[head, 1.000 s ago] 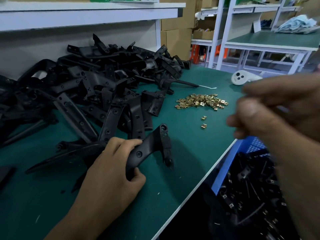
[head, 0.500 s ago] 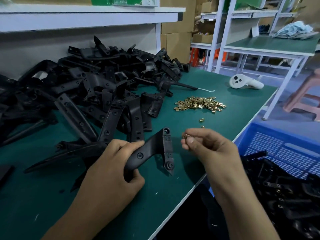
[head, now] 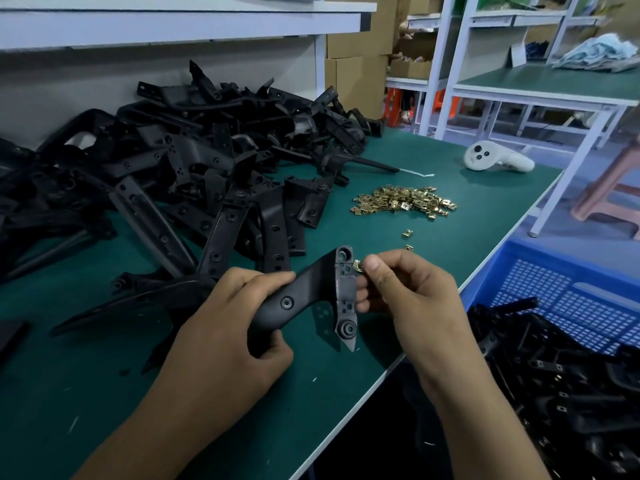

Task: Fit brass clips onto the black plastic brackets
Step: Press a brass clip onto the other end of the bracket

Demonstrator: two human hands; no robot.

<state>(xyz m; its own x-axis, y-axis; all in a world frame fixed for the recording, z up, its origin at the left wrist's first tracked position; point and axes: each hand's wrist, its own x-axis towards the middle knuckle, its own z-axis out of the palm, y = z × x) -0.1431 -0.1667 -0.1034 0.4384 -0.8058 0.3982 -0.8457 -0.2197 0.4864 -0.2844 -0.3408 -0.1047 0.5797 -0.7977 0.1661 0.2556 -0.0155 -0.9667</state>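
Above the near edge of a green-topped table point(head: 346, 403), two bare hands work together on one part. The left hand point(head: 221, 327) is wrapped around the curved arm of a black plastic bracket with a straight crossbar at its end point(head: 343, 296), holding it just above the table surface. The right hand point(head: 412, 292) pinches a small brass clip point(head: 358, 264) between thumb and forefinger and holds it against the upper right edge of the bracket's crossbar; its lower fingers touch the crossbar from behind (whether the clip is already seated cannot be told).

Behind the hands, a large tangled heap of black plastic brackets point(head: 194, 161) covers the left and far part of the table, reaching back to a white shelf frame. To the right of the heap lies a loose pile of brass clips point(head: 403, 202), with two stray clips point(head: 408, 233) between the pile and the right hand. Farther back on the table rests a white handheld controller with round buttons point(head: 495, 161).

Off the table's right edge stands a blue plastic slotted crate point(head: 568, 292) holding more black brackets, some showing brass clips.
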